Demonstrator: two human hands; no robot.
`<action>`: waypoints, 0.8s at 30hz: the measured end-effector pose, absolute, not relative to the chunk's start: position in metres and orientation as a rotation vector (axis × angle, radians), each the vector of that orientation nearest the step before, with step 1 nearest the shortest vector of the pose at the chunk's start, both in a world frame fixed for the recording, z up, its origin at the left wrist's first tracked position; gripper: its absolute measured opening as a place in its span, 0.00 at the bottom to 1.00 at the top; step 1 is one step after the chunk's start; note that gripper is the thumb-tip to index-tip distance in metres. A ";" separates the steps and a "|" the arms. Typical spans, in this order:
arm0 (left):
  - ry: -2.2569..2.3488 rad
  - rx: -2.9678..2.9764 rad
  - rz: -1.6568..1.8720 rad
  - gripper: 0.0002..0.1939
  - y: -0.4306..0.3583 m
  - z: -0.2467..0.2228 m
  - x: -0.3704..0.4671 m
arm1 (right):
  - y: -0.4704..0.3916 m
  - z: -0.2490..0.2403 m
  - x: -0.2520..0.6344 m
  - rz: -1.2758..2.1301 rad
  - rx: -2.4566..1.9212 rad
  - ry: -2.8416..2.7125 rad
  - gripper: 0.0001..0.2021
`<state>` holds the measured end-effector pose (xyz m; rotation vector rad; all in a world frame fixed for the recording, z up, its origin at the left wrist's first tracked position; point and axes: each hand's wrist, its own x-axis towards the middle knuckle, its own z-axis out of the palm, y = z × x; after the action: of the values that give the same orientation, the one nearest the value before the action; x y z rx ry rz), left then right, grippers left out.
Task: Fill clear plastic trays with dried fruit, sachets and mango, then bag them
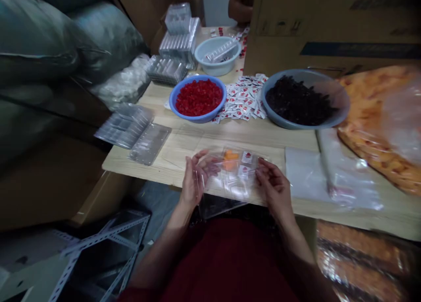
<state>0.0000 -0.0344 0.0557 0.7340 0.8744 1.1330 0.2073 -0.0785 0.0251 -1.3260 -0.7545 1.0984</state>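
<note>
Between my hands, at the table's front edge, is a clear plastic blister case [235,189]. In it are an orange piece [230,160] and two small white packets [247,157] with red print, to the right of the orange piece. My left hand [193,179] grips the case's left side, with its fingers bent around the clear plastic. At the right edge my right hand [275,186] pinches the case between thumb and fingers, close to the packets. The case's exact outline is hard to make out against the wood.
Beyond lie a blue bowl of red pieces [199,98], a heap of white packets [245,96] and a bowl of black pieces [299,100]. Clear cases [126,124] lie left; plastic bags [305,175] and an orange-filled bag [378,118] lie right. A person's arm [240,6] shows behind.
</note>
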 end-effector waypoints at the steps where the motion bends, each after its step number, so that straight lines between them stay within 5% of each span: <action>1: 0.900 0.763 1.094 0.26 -0.027 0.049 -0.002 | -0.083 0.020 0.217 1.012 -1.376 -0.779 0.21; 7: 1.148 1.333 0.953 0.30 -0.005 0.007 0.018 | -0.084 -0.018 0.234 0.676 -1.484 -0.672 0.20; 15: 1.370 1.910 0.989 0.18 0.042 -0.031 0.040 | -0.070 -0.041 0.237 0.399 -1.733 -0.994 0.19; 24: 1.600 1.921 0.708 0.11 0.046 -0.026 0.038 | -0.066 -0.039 0.250 0.491 -1.752 -1.118 0.23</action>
<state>0.0382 0.0456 -0.0259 1.9215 1.6000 0.7082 0.2498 -0.0662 -0.0390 -1.7524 -1.1179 0.4905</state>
